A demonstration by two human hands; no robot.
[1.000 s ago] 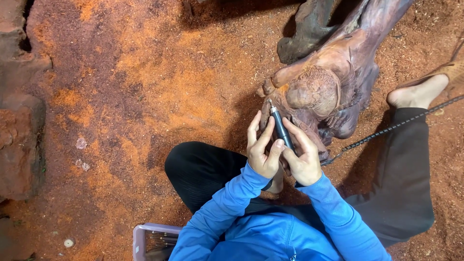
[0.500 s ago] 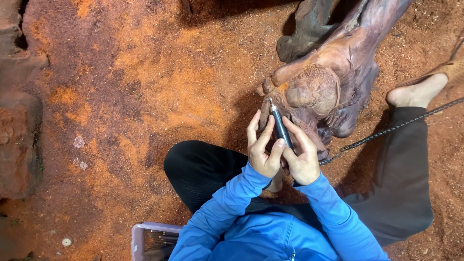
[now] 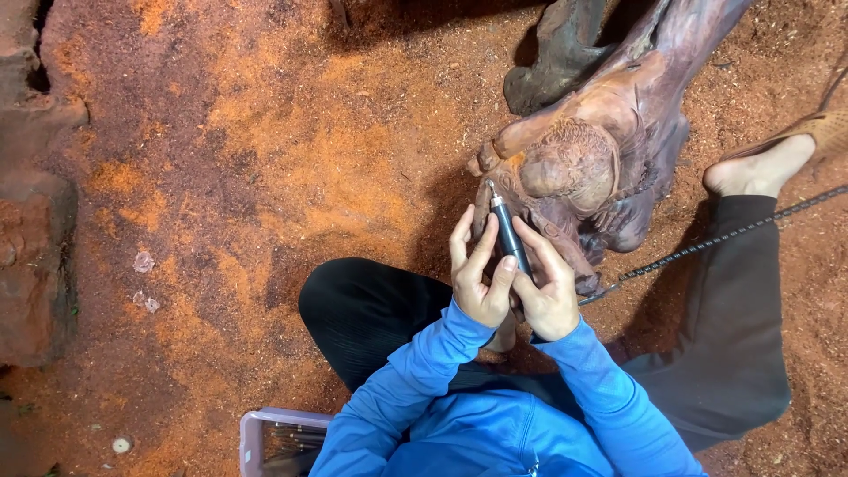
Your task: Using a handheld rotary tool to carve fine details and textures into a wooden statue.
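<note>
Both hands, left hand [image 3: 480,284] and right hand [image 3: 548,296], pinch the slim, stiff, light-looking rotary handpiece [image 3: 510,237] mid-barrel, tip beyond the fingertips touching the heavy carved wood [image 3: 583,163]

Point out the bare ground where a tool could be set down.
The wide sawdust floor is bare between the wood block and the carved sculpture. It is crowded by the left hand, right hand, rotary tool and cable.
</note>
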